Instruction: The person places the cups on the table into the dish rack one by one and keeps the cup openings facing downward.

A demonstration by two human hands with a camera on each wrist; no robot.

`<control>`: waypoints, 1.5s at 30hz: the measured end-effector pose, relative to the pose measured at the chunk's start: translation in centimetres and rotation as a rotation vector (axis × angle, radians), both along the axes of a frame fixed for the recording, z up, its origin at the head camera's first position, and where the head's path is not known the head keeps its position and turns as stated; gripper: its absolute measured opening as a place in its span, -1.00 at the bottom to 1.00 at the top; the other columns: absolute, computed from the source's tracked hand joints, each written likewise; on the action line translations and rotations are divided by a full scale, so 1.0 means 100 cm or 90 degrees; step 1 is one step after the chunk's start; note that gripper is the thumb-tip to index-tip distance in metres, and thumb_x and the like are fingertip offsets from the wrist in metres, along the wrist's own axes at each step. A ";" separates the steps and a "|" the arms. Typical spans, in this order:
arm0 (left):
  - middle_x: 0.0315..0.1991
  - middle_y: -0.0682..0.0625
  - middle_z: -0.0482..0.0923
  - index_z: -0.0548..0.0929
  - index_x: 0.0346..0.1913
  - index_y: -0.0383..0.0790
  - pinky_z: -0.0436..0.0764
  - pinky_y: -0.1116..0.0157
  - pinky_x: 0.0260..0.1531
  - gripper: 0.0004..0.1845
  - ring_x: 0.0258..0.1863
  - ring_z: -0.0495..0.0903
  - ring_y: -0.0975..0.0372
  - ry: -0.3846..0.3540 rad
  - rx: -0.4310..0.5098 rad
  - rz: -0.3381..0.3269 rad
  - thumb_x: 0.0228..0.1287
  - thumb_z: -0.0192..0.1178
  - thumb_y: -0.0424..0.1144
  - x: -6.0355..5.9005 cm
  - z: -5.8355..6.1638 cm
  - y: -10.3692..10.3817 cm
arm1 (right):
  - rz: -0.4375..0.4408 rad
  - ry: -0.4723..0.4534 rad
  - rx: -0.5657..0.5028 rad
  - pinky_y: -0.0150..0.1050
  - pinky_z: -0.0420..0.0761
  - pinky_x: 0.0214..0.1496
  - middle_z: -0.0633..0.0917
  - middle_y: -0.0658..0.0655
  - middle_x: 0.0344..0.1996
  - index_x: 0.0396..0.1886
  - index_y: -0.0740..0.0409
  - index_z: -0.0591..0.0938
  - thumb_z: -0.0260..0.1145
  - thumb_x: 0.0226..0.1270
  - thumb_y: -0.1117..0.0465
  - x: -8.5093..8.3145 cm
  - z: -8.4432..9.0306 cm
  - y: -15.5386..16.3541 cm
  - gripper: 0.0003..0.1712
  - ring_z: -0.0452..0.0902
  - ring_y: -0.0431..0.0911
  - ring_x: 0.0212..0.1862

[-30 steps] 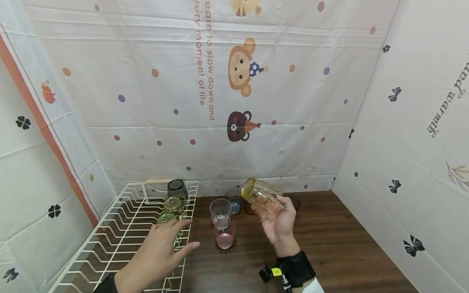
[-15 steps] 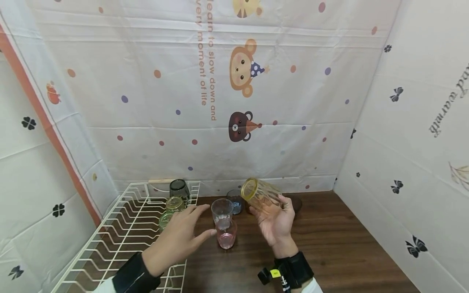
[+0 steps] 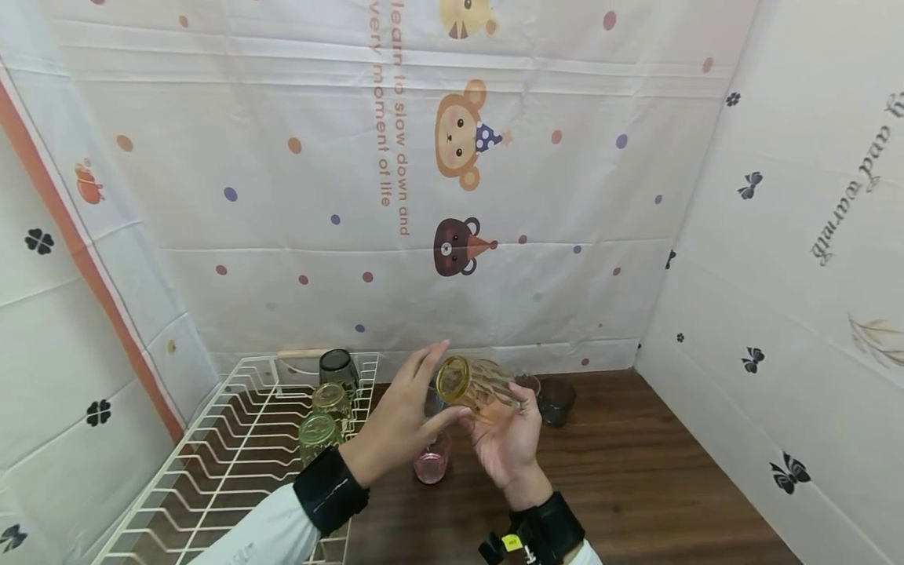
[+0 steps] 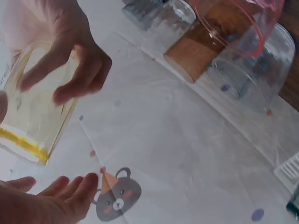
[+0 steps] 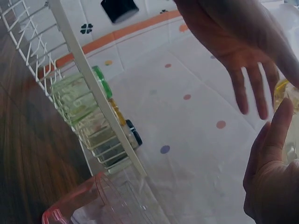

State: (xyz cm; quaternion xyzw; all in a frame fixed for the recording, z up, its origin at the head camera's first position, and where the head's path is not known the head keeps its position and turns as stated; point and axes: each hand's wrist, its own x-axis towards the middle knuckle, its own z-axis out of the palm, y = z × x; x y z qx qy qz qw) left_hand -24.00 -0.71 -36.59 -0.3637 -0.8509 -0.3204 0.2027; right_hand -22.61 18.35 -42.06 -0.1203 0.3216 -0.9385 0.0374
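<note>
Bright even light, soft shadows, wrist views blurred, edges distorted

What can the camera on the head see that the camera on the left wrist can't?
Only the head view shows the white wire rack with the green glass in it, the wooden table, and the left hand whole. Only the left wrist view shows a clear glass from up close. Both show the yellow glass, gripped in the right hand, with the left hand's fingers open beside its rim.
</note>
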 end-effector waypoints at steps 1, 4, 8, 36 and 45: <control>0.56 -0.16 0.35 0.13 0.72 0.00 0.57 -0.07 0.45 -0.01 0.55 0.45 -0.06 0.002 0.007 -0.009 0.38 0.45 0.06 0.000 -0.001 0.001 | 0.002 0.001 0.003 -0.41 0.74 -0.05 0.56 0.04 0.18 0.50 0.08 0.20 -0.47 0.64 -0.17 0.000 0.000 -0.002 -0.32 0.60 -0.18 0.04; 0.52 -0.14 0.41 0.16 0.71 -0.02 0.60 -0.05 0.42 -0.06 0.51 0.49 -0.03 0.015 0.033 -0.041 0.41 0.45 -0.02 0.001 -0.003 0.004 | 0.017 0.007 0.006 -0.45 0.72 -0.09 0.57 0.01 0.14 0.49 0.09 0.20 -0.48 0.63 -0.19 0.001 0.002 -0.005 -0.30 0.58 -0.22 -0.04; 0.48 -0.15 0.45 0.18 0.69 -0.07 0.63 -0.06 0.38 -0.08 0.47 0.53 -0.01 0.029 0.064 -0.076 0.41 0.45 -0.12 0.001 -0.006 0.005 | 0.059 0.023 0.019 -0.43 0.70 -0.12 0.60 -0.01 0.09 0.47 0.09 0.23 -0.49 0.62 -0.17 0.001 0.002 -0.005 -0.30 0.56 -0.25 -0.15; 0.30 -0.14 0.60 0.37 0.61 -0.13 0.70 -0.05 0.26 -0.03 0.31 0.65 -0.01 0.108 0.115 -0.014 0.16 0.63 -0.16 0.004 -0.003 -0.024 | -0.142 0.042 0.387 -0.14 0.61 0.29 0.56 0.02 0.41 0.59 0.12 0.41 0.00 0.74 -0.17 -0.001 0.008 0.009 -0.33 0.50 -0.13 0.37; 0.24 -0.15 0.62 0.41 0.60 -0.09 0.73 -0.09 0.12 -0.04 0.21 0.69 -0.03 0.115 0.096 0.083 0.14 0.64 -0.12 0.005 -0.003 -0.058 | -0.265 0.055 0.433 -0.16 0.73 0.19 0.55 0.35 0.42 0.53 0.38 0.42 0.06 0.74 -0.01 -0.008 0.003 0.009 -0.35 0.53 -0.04 0.39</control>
